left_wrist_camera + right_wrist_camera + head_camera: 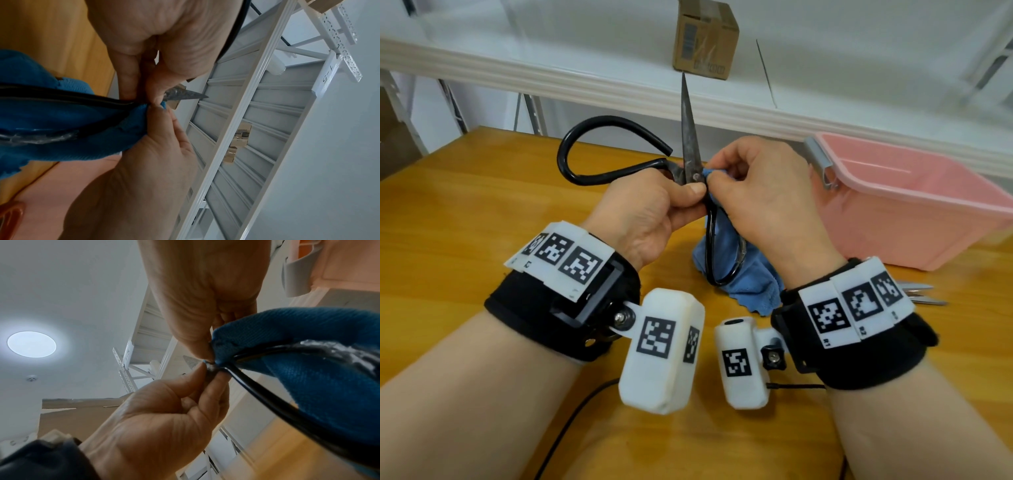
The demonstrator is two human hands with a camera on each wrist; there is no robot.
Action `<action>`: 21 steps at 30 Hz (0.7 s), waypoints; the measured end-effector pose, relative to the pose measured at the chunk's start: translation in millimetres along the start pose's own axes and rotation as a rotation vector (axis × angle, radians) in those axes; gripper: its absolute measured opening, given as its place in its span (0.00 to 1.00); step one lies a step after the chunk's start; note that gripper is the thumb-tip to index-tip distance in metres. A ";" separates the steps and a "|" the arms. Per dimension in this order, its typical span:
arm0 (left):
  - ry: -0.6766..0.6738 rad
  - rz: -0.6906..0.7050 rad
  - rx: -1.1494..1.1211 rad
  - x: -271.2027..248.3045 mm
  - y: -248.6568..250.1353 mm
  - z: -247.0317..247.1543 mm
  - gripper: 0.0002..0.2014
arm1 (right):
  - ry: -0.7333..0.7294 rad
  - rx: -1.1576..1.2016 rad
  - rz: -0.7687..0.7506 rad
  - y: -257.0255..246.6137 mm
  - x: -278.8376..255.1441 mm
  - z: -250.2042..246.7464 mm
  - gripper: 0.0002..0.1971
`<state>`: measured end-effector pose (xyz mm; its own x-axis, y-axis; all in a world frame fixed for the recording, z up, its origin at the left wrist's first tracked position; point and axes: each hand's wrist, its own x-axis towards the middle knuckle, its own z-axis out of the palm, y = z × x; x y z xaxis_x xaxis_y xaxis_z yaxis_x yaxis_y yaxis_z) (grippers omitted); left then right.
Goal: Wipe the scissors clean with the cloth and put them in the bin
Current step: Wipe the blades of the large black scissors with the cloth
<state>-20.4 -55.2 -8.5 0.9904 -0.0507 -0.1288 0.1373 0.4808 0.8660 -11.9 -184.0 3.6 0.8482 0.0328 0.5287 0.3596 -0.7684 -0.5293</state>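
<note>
held above the tabletop at the middle of the head view: black scissors, blades together and pointing up toward 12 o'clock, one big handle loop curving out to 10 o'clock, the other loop hanging down toward 6 o'clock. gripped near the pivot by the left hand, thumb pressed on the near side just below the rivet, other fingers curled behind. pinched against the pivot from the 3 o'clock side by the right hand: a fold of the blue cloth, thumb and forefinger closed narrow on it. rest of the cloth hanging down behind the lower handle loop, lower edge close to the tabletop, touching or not cannot tell. in the left wrist view, both thumbs meeting at the pivot, with the dull grey blade tip sticking out past them. in the right wrist view, cloth bunched around the black handle where the fingers of the left hand close on it.

at 3 o'clock of the hands, well apart from the scissors: pink bin with a grey clip handle on its left end, standing on the tabletop. at 4 o'clock, partly hidden behind the right wrist band: silver blades of a second pair of scissors lying flat. at 12 o'clock, on a white shelf: small cardboard box.
</note>
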 end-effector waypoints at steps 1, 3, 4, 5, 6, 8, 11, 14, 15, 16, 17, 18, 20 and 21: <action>0.003 0.002 0.002 0.3 0.0 0.2 0.11 | 0.011 0.003 0.009 -0.2 -0.2 0.7 0.04; 0.004 0.006 0.005 0.2 -0.1 0.7 0.10 | 0.030 0.011 0.035 0.4 0.3 1.4 0.04; 0.006 0.006 0.006 0.1 -0.3 1.1 0.10 | 0.037 0.011 0.049 1.1 0.7 1.2 0.04; 0.009 0.004 0.007 -0.1 -0.8 1.4 0.10 | 0.042 0.009 0.063 2.0 1.0 1.1 0.04; 0.010 0.001 0.005 0.0 -1.3 1.7 0.10 | 0.048 0.007 0.075 3.2 1.4 0.8 0.05; 0.013 -0.007 -0.005 1.1 -2.4 1.8 0.10 | 0.054 0.012 0.091 6.2 2.5 0.3 0.06; -0.008 -0.017 -0.051 1.7 -0.9 -1.3 0.09 | 0.042 0.040 0.084 9.4 4.2 0.4 0.05; -0.024 -0.029 -0.151 2.3 3.4 -6.1 0.11 | 0.084 0.209 0.127 9.0 5.9 -1.7 0.06; -0.026 -0.034 -0.175 2.5 4.7 -7.3 0.11 | 0.111 0.260 0.138 8.9 6.1 -3.1 0.07; -0.031 -0.039 -0.190 2.4 6.0 -7.8 0.11 | 0.132 0.287 0.137 8.5 6.1 -4.5 0.07; -0.041 -0.044 -0.199 1.8 6.9 -7.8 0.10 | 0.142 0.294 0.127 7.8 6.1 -5.6 0.07; -0.054 -0.047 -0.205 1.1 7.4 -7.7 0.09 | 0.137 0.289 0.112 6.1 5.6 -6.6 0.06; -0.075 -0.049 -0.214 0.4 7.3 -7.9 0.09 | 0.085 0.256 0.074 0.5 3.5 -6.1 0.05; -0.079 -0.046 -0.219 0.4 6.9 -8.2 0.09 | 0.043 0.219 0.052 -2.8 1.9 -4.9 0.05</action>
<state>-19.2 -44.7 -6.6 0.9827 -0.1410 -0.1199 0.1834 0.6546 0.7334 -13.2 -184.9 9.3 0.8520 -0.0343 0.5224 0.3957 -0.6111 -0.6855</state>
